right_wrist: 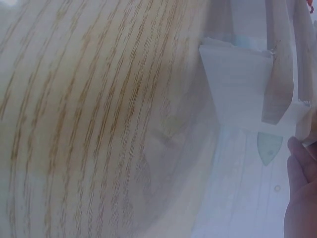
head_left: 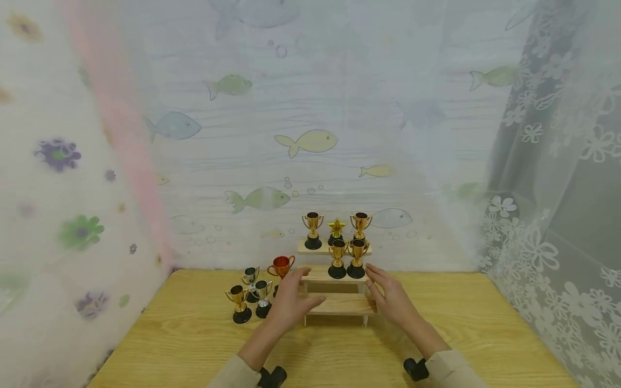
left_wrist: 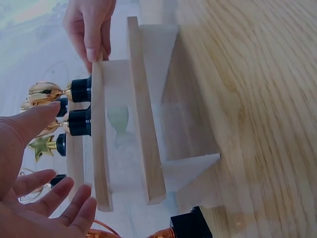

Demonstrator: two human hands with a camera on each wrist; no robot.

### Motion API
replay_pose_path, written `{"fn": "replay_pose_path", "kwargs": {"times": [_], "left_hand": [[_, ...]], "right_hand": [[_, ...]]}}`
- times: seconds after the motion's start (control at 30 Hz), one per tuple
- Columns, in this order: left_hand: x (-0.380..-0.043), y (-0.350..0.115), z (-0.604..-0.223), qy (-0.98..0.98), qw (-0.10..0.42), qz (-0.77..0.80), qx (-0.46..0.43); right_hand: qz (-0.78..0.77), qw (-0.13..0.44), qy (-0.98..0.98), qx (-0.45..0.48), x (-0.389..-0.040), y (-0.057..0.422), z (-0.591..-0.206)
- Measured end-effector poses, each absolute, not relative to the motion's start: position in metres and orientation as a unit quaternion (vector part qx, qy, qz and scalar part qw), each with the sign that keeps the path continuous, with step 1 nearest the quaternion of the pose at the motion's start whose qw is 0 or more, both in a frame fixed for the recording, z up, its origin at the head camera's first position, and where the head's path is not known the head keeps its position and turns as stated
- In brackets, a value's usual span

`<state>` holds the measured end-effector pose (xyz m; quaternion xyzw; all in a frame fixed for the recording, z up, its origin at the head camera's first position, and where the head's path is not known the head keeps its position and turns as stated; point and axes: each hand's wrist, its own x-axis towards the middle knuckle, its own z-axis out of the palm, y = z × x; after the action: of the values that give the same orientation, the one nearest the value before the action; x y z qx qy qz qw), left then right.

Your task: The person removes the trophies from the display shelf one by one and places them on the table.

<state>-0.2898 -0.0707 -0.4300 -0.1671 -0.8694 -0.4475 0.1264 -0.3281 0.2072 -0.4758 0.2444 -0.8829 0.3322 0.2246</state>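
Note:
A three-tier wooden stand with white supports is on the table between my hands. My left hand hovers at its left side, fingers spread and holding nothing. At the right end, my right hand rests its fingertips against the middle tier. Two gold trophy cups with black bases stand on the right part of that tier. The top tier carries a gold cup at left, a gold star trophy and another gold cup at right. The lowest tier bears nothing.
Left of the stand are two silver cups, a gold cup and a red-orange cup, partly behind my left hand. A fish-patterned curtain hangs behind the wooden table.

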Motion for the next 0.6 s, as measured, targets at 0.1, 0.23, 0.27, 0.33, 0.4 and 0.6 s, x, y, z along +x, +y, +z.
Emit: {"fn": "replay_pose_path", "kwargs": {"times": [0.1, 0.23, 0.27, 0.33, 0.4, 0.6], "left_hand": [[-0.294, -0.065, -0.429, -0.872, 0.132, -0.442, -0.163], [-0.300, -0.057, -0.428, -0.874, 0.128, -0.441, -0.160], [-0.302, -0.055, -0.428, -0.873, 0.126, -0.443, -0.162], [-0.304, -0.051, -0.428, -0.871, 0.125, -0.444, -0.166], [-0.307, -0.047, -0.427, -0.870, 0.126, -0.445, -0.170], [-0.314, -0.037, -0.427, -0.878, 0.126, -0.431, -0.167]], "right_hand": [[0.333, 0.223, -0.883, 0.243, -0.328, 0.208, -0.475], [0.329, 0.226, -0.884, 0.243, -0.329, 0.208, -0.474], [0.331, 0.227, -0.883, 0.244, -0.329, 0.208, -0.474], [0.330, 0.227, -0.883, 0.244, -0.329, 0.208, -0.474], [0.330, 0.227, -0.883, 0.245, -0.329, 0.208, -0.474], [0.326, 0.232, -0.882, 0.248, -0.328, 0.207, -0.475]]}}
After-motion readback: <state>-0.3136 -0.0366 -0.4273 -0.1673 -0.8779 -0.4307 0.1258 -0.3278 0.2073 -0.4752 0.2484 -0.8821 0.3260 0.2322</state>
